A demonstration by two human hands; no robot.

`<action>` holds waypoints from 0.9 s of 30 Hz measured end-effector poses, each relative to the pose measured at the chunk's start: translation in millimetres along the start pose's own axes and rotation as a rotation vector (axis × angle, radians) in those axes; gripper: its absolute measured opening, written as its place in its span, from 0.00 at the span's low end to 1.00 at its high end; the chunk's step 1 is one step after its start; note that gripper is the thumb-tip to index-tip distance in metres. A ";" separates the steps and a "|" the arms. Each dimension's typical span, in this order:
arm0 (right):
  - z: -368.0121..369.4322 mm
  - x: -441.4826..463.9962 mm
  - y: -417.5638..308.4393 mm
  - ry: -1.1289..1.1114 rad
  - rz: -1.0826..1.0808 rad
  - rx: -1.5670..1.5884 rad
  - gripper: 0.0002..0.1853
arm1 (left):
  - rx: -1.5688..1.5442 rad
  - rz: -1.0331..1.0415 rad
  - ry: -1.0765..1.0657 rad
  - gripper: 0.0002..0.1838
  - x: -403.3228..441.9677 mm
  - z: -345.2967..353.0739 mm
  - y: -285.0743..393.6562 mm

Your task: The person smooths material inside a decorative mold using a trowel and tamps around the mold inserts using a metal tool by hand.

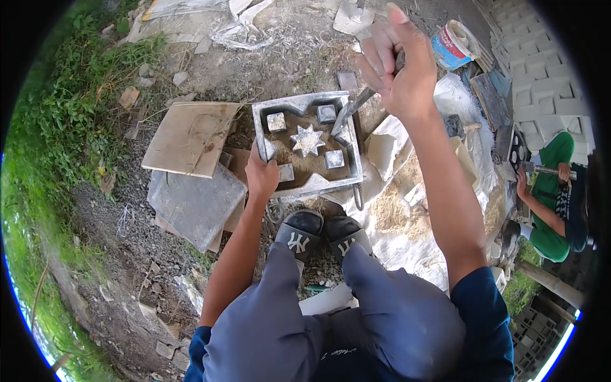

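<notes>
A square grey metal mold (pixel 320 185) lies in front of my feet, with a star-shaped block (pixel 307 140) in its middle and several small square blocks around it. My left hand (pixel 261 173) is closed on the mold's left wall. Raised over the mold's far right corner, my right hand (pixel 402 70) is wrapped around the handle of a flat-bladed metal tool (pixel 360 102), thumb pointing up. The blade's lower end reaches the inside of the mold's right wall. Whether it touches the wall, I cannot tell.
Wooden boards (pixel 191 139) and a grey slab (pixel 197 200) are stacked at left. White sheeting with sandy powder (pixel 394 213) spreads at right, below a paint bucket (pixel 455 46). A person in green (pixel 554 219) works at far right, holding a hammer-like tool. Patterned blocks (pixel 541 63) stand behind.
</notes>
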State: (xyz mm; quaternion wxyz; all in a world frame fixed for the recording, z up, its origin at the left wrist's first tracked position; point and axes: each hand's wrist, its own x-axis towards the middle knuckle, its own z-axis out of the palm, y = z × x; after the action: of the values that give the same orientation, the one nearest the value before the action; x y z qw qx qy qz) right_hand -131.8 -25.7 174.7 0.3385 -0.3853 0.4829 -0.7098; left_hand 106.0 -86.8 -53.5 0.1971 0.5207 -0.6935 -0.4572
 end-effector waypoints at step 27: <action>-6.3 -55.0 35.1 0.130 -0.224 0.054 0.25 | 0.053 0.010 0.032 0.30 0.7 2.2 -1.0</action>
State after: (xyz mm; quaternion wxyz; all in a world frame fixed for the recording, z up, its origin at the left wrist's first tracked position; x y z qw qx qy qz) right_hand -107.5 13.1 127.9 0.2354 -0.3808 0.4384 -0.7793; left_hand 104.6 -86.6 -55.6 0.1967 0.5297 -0.7046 -0.4294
